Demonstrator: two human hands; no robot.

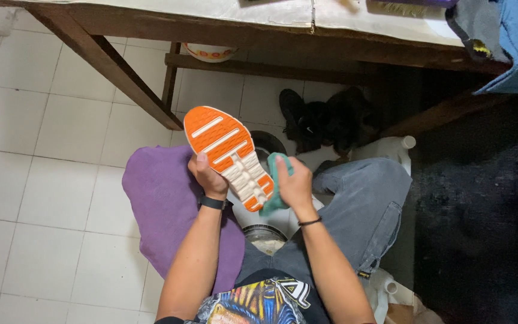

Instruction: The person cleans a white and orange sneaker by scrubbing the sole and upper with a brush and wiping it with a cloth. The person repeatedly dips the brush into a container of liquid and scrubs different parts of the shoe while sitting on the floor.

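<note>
I see a shoe point(230, 154) held up with its sole facing me, toe pointing far and slightly left, heel near. The sole is bright orange at the toe and heel edge, with cream-white grooved strips running through the middle. A teal-green cloth point(277, 187) is bunched against the shoe's right side near the heel, touching it, partly hidden by fingers.

Shoe sole point(230, 156): bright orange, cream-white grooves and bars along its length. Cloth point(278, 183) at the sole: teal green. Towel point(169, 210): purple, plain. Jeans point(355, 210): faded grey. Shirt point(259, 300): black, yellow and blue print. Wrist bands point(213, 203): black. Floor point(43, 180): white tiles, grey joints. Worktop point(259, 12): off-white top, dark brown wooden frame. Shoes point(325, 120) beneath it: black.
</note>
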